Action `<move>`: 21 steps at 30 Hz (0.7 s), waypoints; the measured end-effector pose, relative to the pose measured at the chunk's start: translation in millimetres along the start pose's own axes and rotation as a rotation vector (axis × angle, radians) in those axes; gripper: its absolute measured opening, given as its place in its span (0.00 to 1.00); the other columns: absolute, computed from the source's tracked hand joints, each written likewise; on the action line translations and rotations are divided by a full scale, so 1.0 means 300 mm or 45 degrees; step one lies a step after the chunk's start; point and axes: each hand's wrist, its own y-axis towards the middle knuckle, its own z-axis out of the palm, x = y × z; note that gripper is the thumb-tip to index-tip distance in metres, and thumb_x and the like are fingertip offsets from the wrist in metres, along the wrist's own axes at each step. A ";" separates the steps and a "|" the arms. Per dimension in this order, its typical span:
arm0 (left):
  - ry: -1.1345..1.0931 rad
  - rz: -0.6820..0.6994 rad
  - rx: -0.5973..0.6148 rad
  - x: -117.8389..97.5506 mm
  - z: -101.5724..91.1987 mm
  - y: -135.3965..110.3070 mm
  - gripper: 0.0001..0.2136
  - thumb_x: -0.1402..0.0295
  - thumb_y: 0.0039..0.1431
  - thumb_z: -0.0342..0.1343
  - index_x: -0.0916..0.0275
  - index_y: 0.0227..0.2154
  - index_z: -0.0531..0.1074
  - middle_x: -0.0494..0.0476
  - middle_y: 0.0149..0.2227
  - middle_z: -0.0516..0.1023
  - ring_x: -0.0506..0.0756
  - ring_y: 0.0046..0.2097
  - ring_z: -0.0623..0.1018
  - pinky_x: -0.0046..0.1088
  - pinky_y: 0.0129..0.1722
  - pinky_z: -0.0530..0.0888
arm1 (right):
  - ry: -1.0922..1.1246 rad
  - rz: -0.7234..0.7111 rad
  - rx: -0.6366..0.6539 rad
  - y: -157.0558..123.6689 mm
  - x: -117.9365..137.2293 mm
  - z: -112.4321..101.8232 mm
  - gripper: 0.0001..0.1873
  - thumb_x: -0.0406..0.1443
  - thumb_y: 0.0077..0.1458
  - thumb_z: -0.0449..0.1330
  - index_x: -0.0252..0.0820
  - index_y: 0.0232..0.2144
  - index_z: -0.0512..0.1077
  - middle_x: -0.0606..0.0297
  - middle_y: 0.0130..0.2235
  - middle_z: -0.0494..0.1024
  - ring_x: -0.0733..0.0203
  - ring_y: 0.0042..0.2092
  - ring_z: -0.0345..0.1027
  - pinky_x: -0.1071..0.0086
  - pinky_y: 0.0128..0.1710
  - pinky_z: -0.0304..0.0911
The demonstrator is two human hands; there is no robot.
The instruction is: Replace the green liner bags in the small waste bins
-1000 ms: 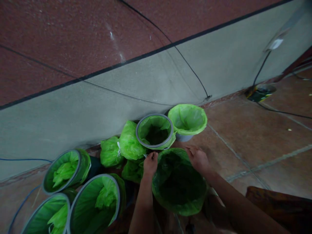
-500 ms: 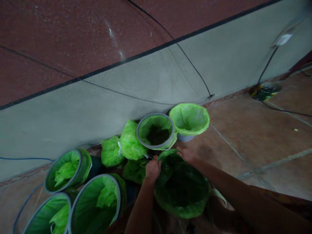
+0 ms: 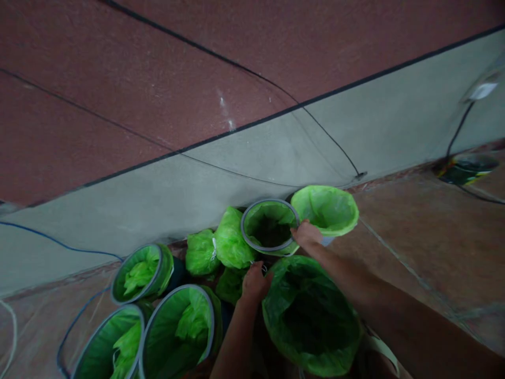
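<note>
A trash bin with a green bag liner [image 3: 315, 363] stands in front of me, its inside dark. My left hand [image 3: 254, 284] is closed at this bin's left edge, beside a white drawstring; what its fingers hold is hidden. My right hand [image 3: 307, 235] reaches over the bin and grips the grey ring [image 3: 272, 247] of a second lined bin behind it, on the ring's right side. Another bin with a pale green liner [image 3: 325, 210] stands just behind my right hand. Green filled bags [image 3: 232, 242] tied with white string lie left of the ringed bin.
Several grey-ringed bins [image 3: 177, 331] at the left lean with green bags inside. A wall [image 3: 221, 189] runs behind everything, with black cables [image 3: 331, 137] on it. Blue cable [image 3: 79, 316] crosses the floor at left. A dark can [image 3: 467, 168] stands at far right on the tiles.
My right hand has left the front bin's liner and moved up to the ringed bin's rim. My left hand stays near the front bin's edge. The view has shifted, so things appear lower and further right.
</note>
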 end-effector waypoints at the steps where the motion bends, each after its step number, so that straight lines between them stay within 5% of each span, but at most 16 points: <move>1: 0.012 0.017 0.003 0.001 -0.028 -0.019 0.26 0.60 0.63 0.50 0.68 0.60 0.64 0.66 0.61 0.70 0.60 0.61 0.70 0.31 0.61 0.63 | 0.005 0.031 0.002 0.013 0.014 0.005 0.25 0.43 0.60 0.54 0.30 0.53 0.66 0.37 0.47 0.77 0.42 0.49 0.73 0.58 0.42 0.66; 7: 0.013 0.037 0.053 0.045 -0.168 -0.147 0.26 0.58 0.61 0.52 0.61 0.60 0.66 0.59 0.62 0.70 0.59 0.62 0.70 0.30 0.62 0.63 | 0.061 0.017 -0.016 0.032 0.003 0.023 0.20 0.35 0.57 0.54 0.31 0.51 0.70 0.37 0.44 0.79 0.41 0.47 0.75 0.60 0.37 0.67; 15: -0.157 -0.050 -0.085 0.115 -0.192 -0.143 0.22 0.60 0.61 0.52 0.63 0.54 0.72 0.63 0.54 0.77 0.60 0.55 0.75 0.32 0.56 0.68 | 0.075 -0.172 -0.164 0.017 0.027 -0.048 0.18 0.37 0.58 0.54 0.29 0.45 0.71 0.39 0.42 0.79 0.47 0.43 0.76 0.65 0.36 0.65; 18: -0.245 -0.144 -0.233 0.146 -0.235 -0.102 0.19 0.62 0.63 0.50 0.65 0.52 0.71 0.68 0.51 0.78 0.61 0.55 0.75 0.35 0.56 0.67 | 0.021 -0.309 -0.178 -0.033 -0.049 -0.117 0.15 0.38 0.58 0.54 0.33 0.42 0.72 0.48 0.38 0.80 0.52 0.40 0.76 0.68 0.34 0.62; 21: -0.694 -0.246 -0.272 0.156 -0.268 -0.084 0.19 0.59 0.66 0.43 0.64 0.49 0.71 0.68 0.47 0.79 0.59 0.46 0.80 0.35 0.46 0.73 | 0.000 -0.447 -0.134 -0.120 -0.223 -0.171 0.12 0.38 0.58 0.54 0.37 0.40 0.73 0.59 0.32 0.79 0.59 0.33 0.73 0.71 0.30 0.58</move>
